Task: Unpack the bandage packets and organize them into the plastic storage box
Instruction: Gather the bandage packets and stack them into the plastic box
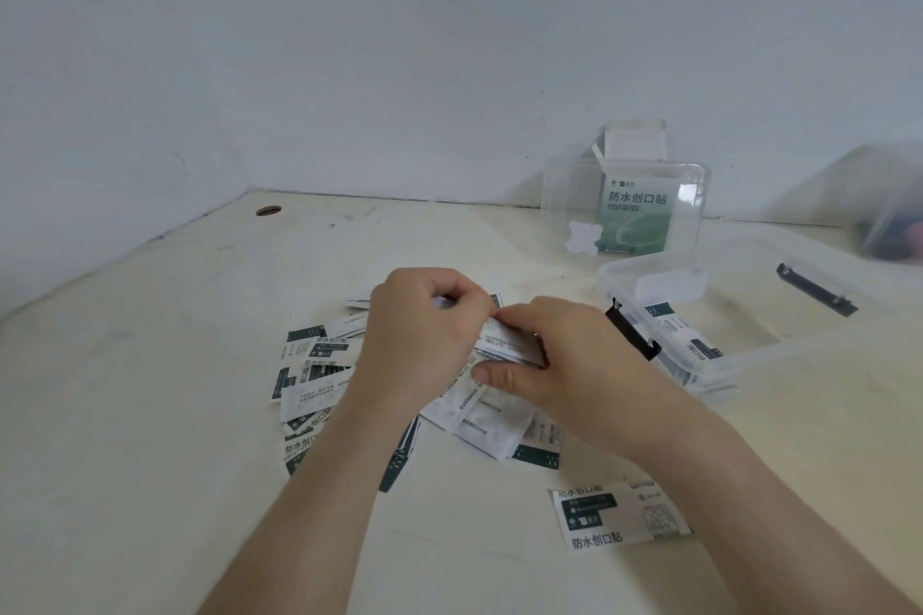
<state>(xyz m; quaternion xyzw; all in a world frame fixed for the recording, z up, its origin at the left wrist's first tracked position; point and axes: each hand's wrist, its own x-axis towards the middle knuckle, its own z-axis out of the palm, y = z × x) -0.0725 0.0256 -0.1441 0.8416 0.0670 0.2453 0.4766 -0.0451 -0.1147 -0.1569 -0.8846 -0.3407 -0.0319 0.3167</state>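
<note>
Head view: left hand (424,315) and right hand (564,355) both pinch bandage packet stack (504,342); slack pinch could fan stack, spilling short of plastic storage box (739,356) at 2 o'clock.

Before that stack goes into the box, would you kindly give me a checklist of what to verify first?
1. Grip on stack: ok, left hand and right hand both pinch it.
2. Open box: ok, lid stands upright.
3. Room in box: ok, a few packets lie at its left end; the rest looks bare.
4. Stack edges squared: cannot tell, fingers cover them.
5. All packets gathered: not ok, a pile and one stray packet lie loose.
6. Empty carton: cannot tell, only its front shows through the lid.
</note>
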